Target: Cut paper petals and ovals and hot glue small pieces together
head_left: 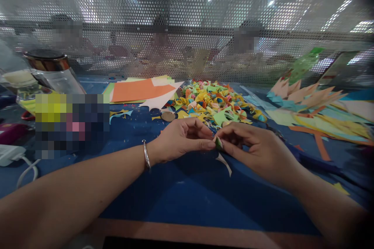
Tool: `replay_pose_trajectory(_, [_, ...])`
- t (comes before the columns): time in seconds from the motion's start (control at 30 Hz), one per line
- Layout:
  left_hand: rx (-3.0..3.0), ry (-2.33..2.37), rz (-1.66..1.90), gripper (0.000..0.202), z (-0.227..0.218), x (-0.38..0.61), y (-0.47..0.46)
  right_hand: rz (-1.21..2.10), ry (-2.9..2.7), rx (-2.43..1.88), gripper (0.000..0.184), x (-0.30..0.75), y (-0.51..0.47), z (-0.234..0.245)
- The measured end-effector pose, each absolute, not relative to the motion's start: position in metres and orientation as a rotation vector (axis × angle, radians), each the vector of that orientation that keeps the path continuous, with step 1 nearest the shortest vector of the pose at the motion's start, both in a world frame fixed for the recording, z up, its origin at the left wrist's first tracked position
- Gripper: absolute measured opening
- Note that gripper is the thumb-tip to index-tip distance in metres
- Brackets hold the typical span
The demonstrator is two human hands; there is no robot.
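My left hand [178,140] and my right hand [254,146] meet over the blue table cover [181,194], fingertips pinched together on a small green folded paper piece [219,143]. A thin white paper strip [224,162] hangs just below the pinch. A silver bangle [146,155] circles my left wrist. Beyond my hands lies a heap of small coloured folded paper pieces [213,103].
Orange and white paper sheets [140,90] lie at the back centre. Cut spiky paper shapes [304,95] and coloured sheets spread on the right. A glass jar with a dark lid [51,68] stands at the left. A perforated metal screen [187,27] closes the back; people sit behind it.
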State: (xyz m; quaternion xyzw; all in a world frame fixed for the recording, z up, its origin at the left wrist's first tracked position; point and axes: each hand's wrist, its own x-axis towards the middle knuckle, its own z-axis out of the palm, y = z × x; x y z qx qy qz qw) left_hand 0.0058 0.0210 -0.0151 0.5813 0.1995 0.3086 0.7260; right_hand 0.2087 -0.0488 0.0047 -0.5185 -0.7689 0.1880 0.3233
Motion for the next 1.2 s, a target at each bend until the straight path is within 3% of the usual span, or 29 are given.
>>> replay_pose_trajectory(0.4, [1.251, 0.43, 0.628, 0.026, -0.0123, 0.0037, 0.0223, 0.53, -1.989, -1.329, 0.017, 0.2122, -0.047, 0.003])
replay_pose_trajectory(0.63, [1.578, 0.531, 0.723, 0.011, -0.0146, 0.0034, 0.0183, 0.514, -2.015, -1.345, 0.015, 0.2083, -0.0455, 0.0017])
replay_pose_trajectory(0.83, [1.694, 0.539, 0.808, 0.009, -0.0157, 0.0051, 0.0167, 0.526, -2.021, -1.312, 0.016, 0.2059, -0.0455, 0.0007])
replay_pose_trajectory(1.2, [1.33, 0.551, 0.64, 0.018, -0.0116, 0.004, 0.0233, 0.51, -2.074, -1.328, 0.016, 0.204, -0.0485, -0.0002])
